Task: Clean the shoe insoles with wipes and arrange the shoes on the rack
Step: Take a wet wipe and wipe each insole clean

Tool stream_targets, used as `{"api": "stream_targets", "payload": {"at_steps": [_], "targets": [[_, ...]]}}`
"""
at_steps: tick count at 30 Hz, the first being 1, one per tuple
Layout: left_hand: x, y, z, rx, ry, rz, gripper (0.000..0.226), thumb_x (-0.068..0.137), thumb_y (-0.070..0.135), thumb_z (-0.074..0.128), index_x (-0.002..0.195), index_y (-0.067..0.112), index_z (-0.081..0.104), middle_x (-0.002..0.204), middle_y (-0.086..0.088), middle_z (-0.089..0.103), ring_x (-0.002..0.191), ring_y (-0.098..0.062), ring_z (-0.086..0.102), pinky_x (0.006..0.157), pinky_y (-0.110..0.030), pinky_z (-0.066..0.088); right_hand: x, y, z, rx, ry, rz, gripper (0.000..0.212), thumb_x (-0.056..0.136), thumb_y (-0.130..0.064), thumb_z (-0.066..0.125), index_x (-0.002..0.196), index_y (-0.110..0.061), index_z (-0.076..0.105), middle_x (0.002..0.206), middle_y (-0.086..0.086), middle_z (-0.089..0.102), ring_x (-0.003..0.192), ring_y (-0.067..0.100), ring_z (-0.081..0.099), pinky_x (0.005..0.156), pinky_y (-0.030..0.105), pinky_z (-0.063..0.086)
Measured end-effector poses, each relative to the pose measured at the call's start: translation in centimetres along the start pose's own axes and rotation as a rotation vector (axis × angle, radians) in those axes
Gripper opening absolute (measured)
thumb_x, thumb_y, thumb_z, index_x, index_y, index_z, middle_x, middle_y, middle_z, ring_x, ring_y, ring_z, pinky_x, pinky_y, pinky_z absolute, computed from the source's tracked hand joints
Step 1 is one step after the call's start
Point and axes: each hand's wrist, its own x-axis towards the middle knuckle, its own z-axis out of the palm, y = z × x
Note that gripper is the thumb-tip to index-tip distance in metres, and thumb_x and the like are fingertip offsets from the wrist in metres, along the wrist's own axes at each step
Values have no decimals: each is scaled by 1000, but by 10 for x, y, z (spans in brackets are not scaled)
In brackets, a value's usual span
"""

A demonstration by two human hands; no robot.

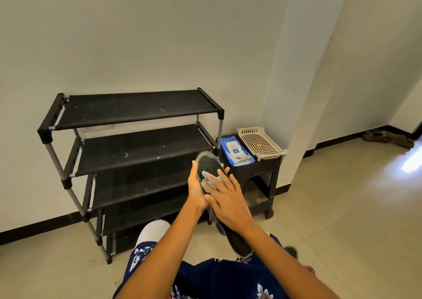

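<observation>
A home hallway: tiled floor (342, 207), plain white walls (159, 36), a black shoe rack (137, 148) beside a small stool (255, 173) holding wipes (236, 151).

dark stool (269, 173) carries wipes pack (236, 151) beside white basket (262, 144).

Frame centre: left hand (196, 189) cups a dark insole (209, 165) from beneath; right hand (228, 198) presses a pale wipe (211, 179) flat on it. Black rack (137, 109) left, shelves bare. Wipes pack (236, 151) on stool (262, 173), right of centre.
</observation>
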Motion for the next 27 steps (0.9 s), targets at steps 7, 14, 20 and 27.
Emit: {"api": "stream_targets", "payload": {"at_steps": [7,14,20,27], "targets": [[-4,-3,14,34,16,55,70,91,61,31,122,3,57,112,-21,67,99,-30,67,91,-41,51,13,16,-18,-73,-98,103,52,96,-42,17,131,-26,52,155,-7,22,146,18,0,118,42,-3],[1,-5,10,45,5,45,68,93,60,29,119,4,57,103,-19,70,90,-28,71,85,-41,49,11,28,-17,-150,-64,123,52,94,-44,19,114,-28,63,156,-4,20,144,18,-6,115,40,-8],[8,1,2,15,43,56,78,84,67,41,128,3,54,115,-21,64,101,-30,66,90,-42,52,9,8,-22,-106,-15,-170,31,92,-34,41,101,-25,70,129,0,57,128,22,42,105,42,36],[5,-11,21,89,-15,41,70,92,62,29,110,3,62,101,-21,70,88,-29,70,80,-41,50,29,20,-33,151,137,327,17,93,-27,54,100,-18,67,95,1,65,92,15,54,82,31,47]]}}
